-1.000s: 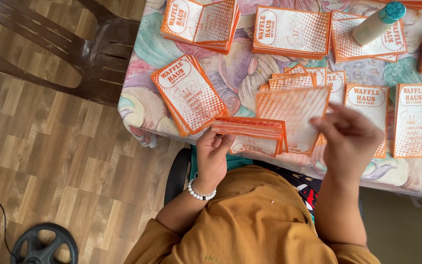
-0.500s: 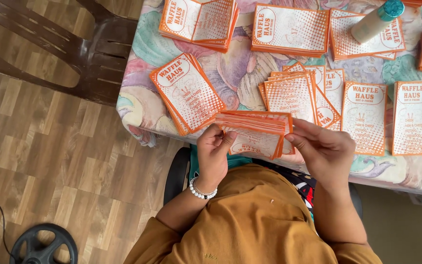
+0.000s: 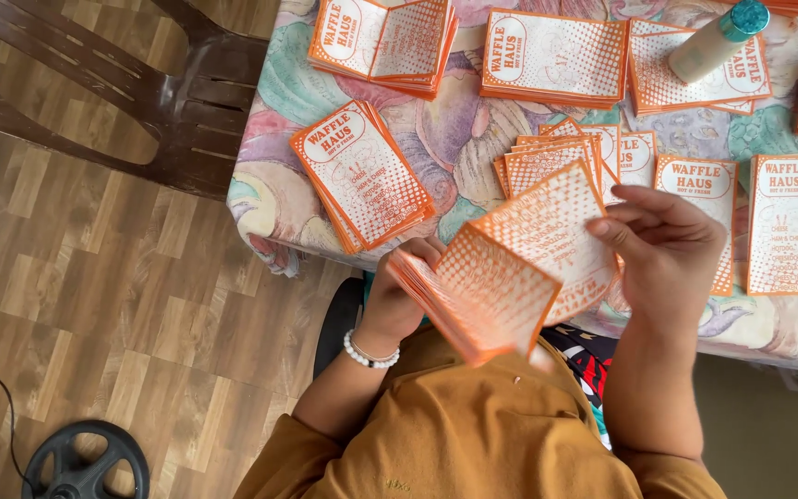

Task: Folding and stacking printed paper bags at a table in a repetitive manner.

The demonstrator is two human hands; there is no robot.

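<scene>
My left hand [image 3: 397, 298] grips a thick stack of orange-and-white printed paper sleeves [image 3: 477, 296], tilted toward me at the table's near edge. My right hand [image 3: 667, 254] pinches a single sleeve [image 3: 551, 226] by its right edge and lifts it off the top of that stack. A white bead bracelet [image 3: 369, 354] circles my left wrist. Just beyond the hands lies a fanned pile of the same sleeves [image 3: 556, 157] on the flowered tablecloth [image 3: 459, 125].
More sleeve piles cover the table: one at the left [image 3: 362, 176], two at the back [image 3: 385, 42] [image 3: 556, 55], two on the right [image 3: 791, 226]. A white bottle with a teal cap [image 3: 718, 39] lies at the back right. A brown plastic chair [image 3: 140, 102] stands left on the wooden floor.
The stack in my left hand has tipped up toward me. My right hand has gone from touching the stack's end to lifting one sleeve off it.
</scene>
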